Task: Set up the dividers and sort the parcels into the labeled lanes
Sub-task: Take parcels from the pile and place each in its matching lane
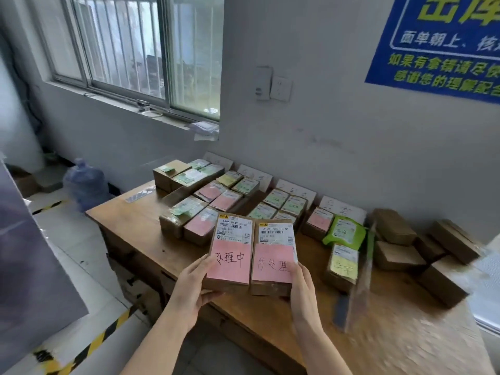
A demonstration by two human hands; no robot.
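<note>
Left hand (189,289) grips brown cardboard parcel with pink note (230,262), right hand (304,290) grips twin parcel (273,263) alongside, above wooden table (130,215) near edge, long axes toward white lane cards (296,188) at far edge.

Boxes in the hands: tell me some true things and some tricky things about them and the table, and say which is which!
1. The left hand holds the left box and the right hand holds the right box. True.
2. Both held boxes carry yellow notes. False: their notes are pink.
3. A green bag lies on the table. True.
4. The water jug stands on the table. False: it stands on the floor beside it.
</note>
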